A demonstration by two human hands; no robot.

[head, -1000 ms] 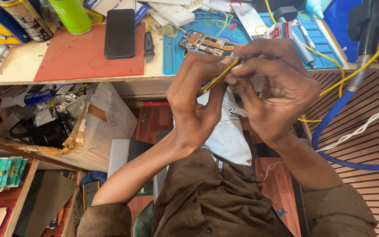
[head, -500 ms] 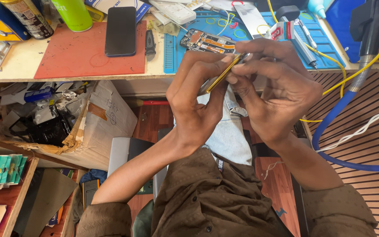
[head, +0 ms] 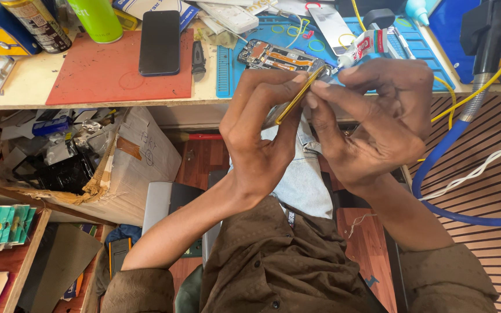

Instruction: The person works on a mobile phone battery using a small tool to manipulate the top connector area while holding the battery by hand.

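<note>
A person at a cluttered repair bench holds a thin yellow strip (head: 298, 94) between both hands, just in front of the bench edge. The strip's long axis runs diagonally, its upper end pointing up and right toward an opened phone (head: 279, 57) on the blue mat (head: 413, 40), its lower end down and left. The left hand (head: 262, 133) pinches it between thumb and fingertips; the right hand (head: 372, 122) presses curled fingers against its upper end. A dark phone (head: 159, 42) lies on a red mat (head: 100, 75).

Glossy yellow strip (head: 298, 95), matt red rubber mat (head: 100, 72), glossy black phone (head: 159, 42), wooden bench (head: 24, 93)
</note>
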